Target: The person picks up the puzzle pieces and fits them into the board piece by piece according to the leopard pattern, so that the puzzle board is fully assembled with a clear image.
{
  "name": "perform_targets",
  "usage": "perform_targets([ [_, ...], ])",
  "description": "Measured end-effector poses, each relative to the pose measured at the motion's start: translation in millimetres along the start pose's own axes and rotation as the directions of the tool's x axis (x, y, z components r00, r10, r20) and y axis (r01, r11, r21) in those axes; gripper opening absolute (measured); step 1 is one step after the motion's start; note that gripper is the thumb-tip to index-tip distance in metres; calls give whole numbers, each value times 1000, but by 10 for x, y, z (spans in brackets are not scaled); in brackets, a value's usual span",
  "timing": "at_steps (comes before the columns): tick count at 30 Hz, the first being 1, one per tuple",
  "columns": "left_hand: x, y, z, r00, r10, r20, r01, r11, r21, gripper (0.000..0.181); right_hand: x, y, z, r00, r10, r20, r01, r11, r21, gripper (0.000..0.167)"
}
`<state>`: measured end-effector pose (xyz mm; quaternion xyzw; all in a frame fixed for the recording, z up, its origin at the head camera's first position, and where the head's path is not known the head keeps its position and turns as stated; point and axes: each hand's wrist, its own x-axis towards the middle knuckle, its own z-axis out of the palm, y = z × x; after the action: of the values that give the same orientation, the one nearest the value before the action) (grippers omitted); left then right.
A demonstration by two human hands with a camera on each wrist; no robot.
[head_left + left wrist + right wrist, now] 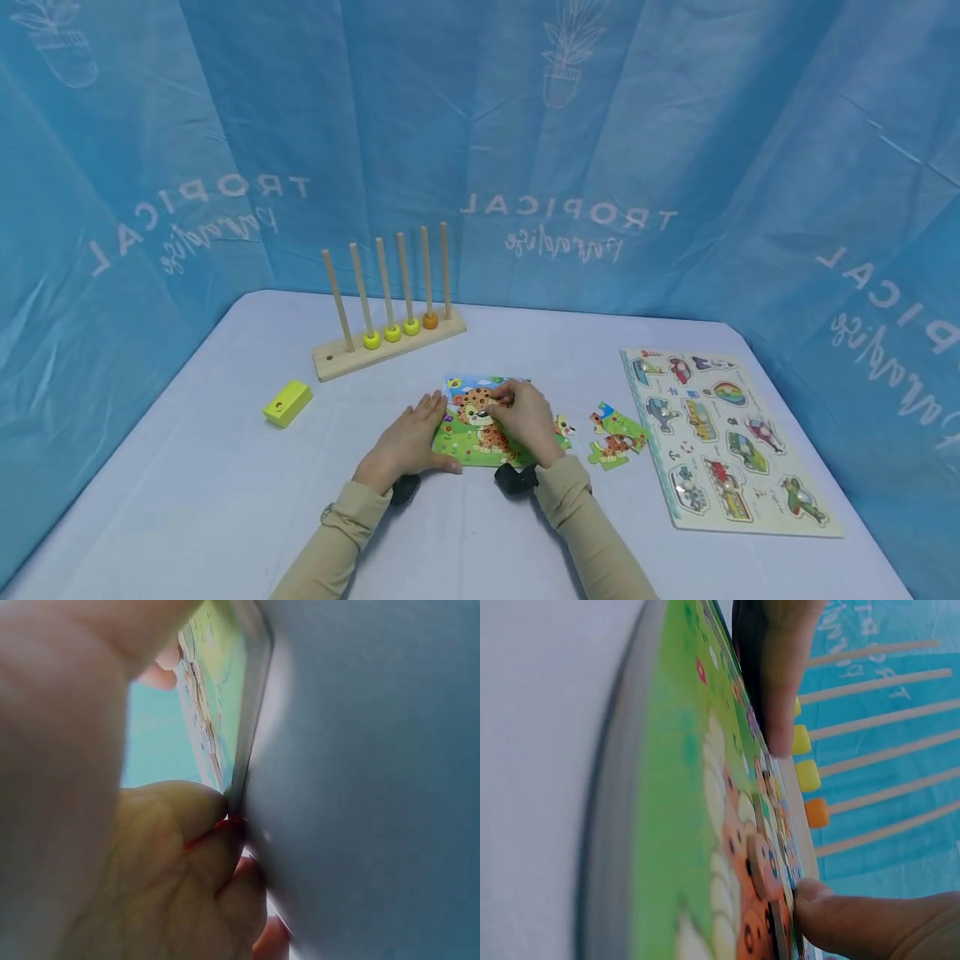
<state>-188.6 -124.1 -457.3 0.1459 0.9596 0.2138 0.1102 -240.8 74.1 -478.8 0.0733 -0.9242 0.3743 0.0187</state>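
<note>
A jigsaw board (465, 454) with a spotted leopard cub on green grass lies mid-table. My left hand (408, 437) rests at its left side, fingers extended and thumb along the near edge; the left wrist view shows fingertips (206, 806) touching the board's edge. My right hand (528, 417) reaches over the picture with thumb and forefinger close together, pinching a puzzle piece at the cub's face. Up close, a raised puzzle piece (765, 866) tilts above the board, near a right fingertip (814, 896). The grip itself is partly hidden by the hand.
Loose puzzle pieces (617, 437) lie right of the board, with another piece (564, 425) at its edge. A vehicle peg puzzle (705, 492) is farther right. Behind stands a wooden peg rack (352, 358) with several beads; a yellow block (288, 404) lies left.
</note>
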Motion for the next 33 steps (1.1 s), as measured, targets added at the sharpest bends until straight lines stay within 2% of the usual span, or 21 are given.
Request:
perform_targets([
  [5, 17, -8, 0, 1000, 4, 4, -4, 1000, 12, 109, -31, -6, 35, 999, -30, -43, 29, 999, -25, 18],
  [9, 44, -21, 25, 1000, 4, 4, -4, 1000, 21, 110, -16, 39, 32, 998, -35, -46, 35, 999, 8, 17],
  [13, 69, -30, 59, 1000, 12, 8, -12, 1000, 21, 111, 49, 164, -84, 999, -3, 32, -3, 981, 193, 19],
  [16, 69, -40, 60, 1000, 13, 4, -14, 1000, 24, 112, 97, 283, -246, 997, 3, 80, -32, 933, 358, 26],
  [19, 52, -57, 41, 1000, 3, -5, -3, 1000, 25, 112, 120, 406, -425, 994, -5, 107, -42, 904, 426, 31],
  [23, 31, -73, 25, 1000, -11, -11, 11, 1000, 16, 111, 97, 595, -654, 990, -3, 142, -55, 914, 402, 36],
  [27, 23, -55, 31, 1000, 2, -7, -1, 1000, 9, 111, -15, 799, -845, 984, 6, 181, -71, 932, 356, 42],
  [29, 25, -46, 39, 1000, 8, -5, -8, 1000, 6, 111, -75, 868, -908, 978, -1, 209, -73, 934, 349, 45],
  [33, 47, -42, 40, 1000, 7, -12, -7, 1000, 6, 111, -125, 913, -949, 964, -58, 258, -23, 953, 301, 51],
])
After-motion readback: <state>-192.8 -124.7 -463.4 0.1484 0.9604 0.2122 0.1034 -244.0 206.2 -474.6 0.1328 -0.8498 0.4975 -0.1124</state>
